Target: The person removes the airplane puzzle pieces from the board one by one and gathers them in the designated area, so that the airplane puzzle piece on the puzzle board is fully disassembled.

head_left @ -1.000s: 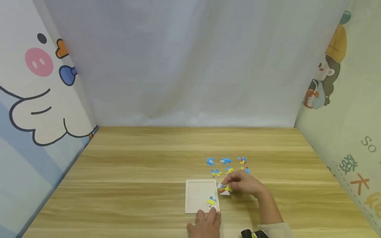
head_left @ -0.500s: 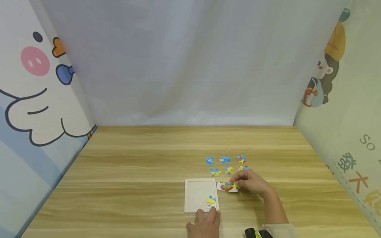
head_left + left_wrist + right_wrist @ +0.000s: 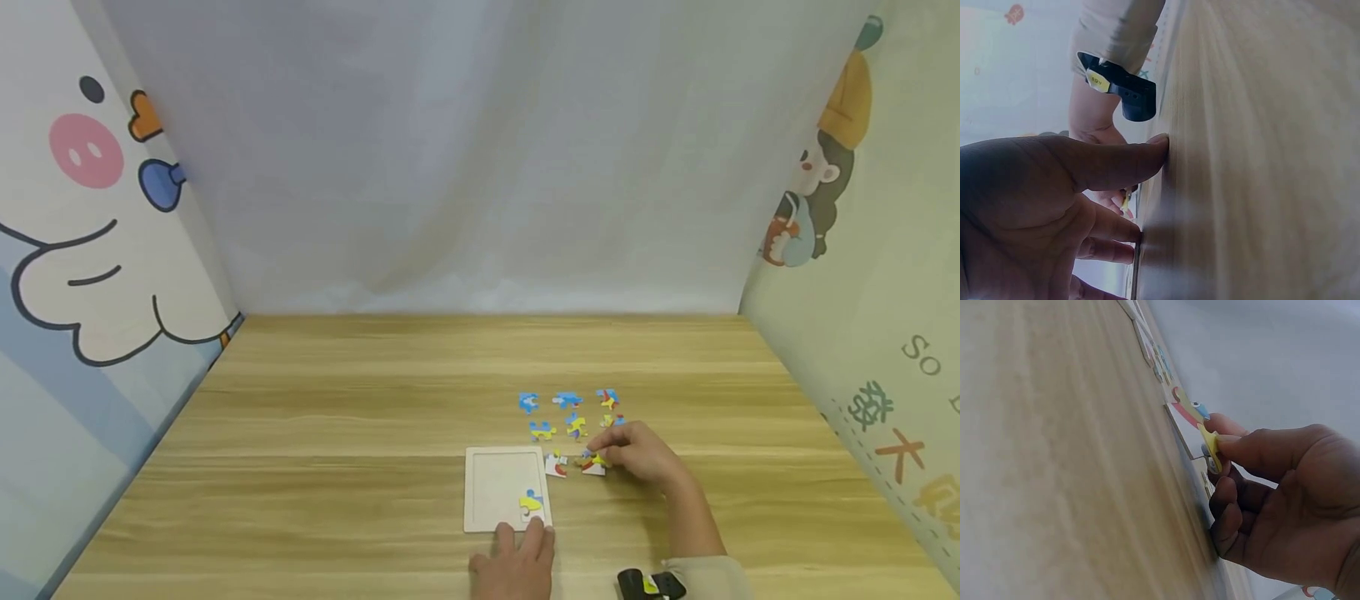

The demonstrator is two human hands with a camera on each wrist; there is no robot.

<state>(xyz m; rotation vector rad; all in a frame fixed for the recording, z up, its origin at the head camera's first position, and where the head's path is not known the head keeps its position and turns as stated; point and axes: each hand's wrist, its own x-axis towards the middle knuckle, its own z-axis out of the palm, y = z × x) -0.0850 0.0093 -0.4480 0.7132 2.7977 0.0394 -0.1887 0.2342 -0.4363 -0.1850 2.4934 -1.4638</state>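
Observation:
My right hand (image 3: 641, 454) is to the right of a square wooden puzzle tray (image 3: 469, 492). Its thumb and index finger pinch a puzzle piece (image 3: 594, 468) printed white, red and yellow; the right wrist view shows the yellow part (image 3: 1210, 442) at the fingertips. Another white, red and yellow piece (image 3: 556, 465) lies between that one and the tray. Inside the tray, at its lower right, sits a yellow, blue and white piece (image 3: 531, 502). My left hand (image 3: 513, 562) rests with extended fingers on the tray's near edge.
Behind the right hand, several loose puzzle pieces lie in two rows, among them a blue one (image 3: 528, 402) and a yellow and blue one (image 3: 542, 431). A wood-grain table (image 3: 337, 417) carries everything. A pale curtain (image 3: 480, 167) hangs along its back edge.
My right hand has moved to the right with the pinched puzzle piece, so a gap now separates it from the piece beside the tray. The left hand has stayed on the tray.

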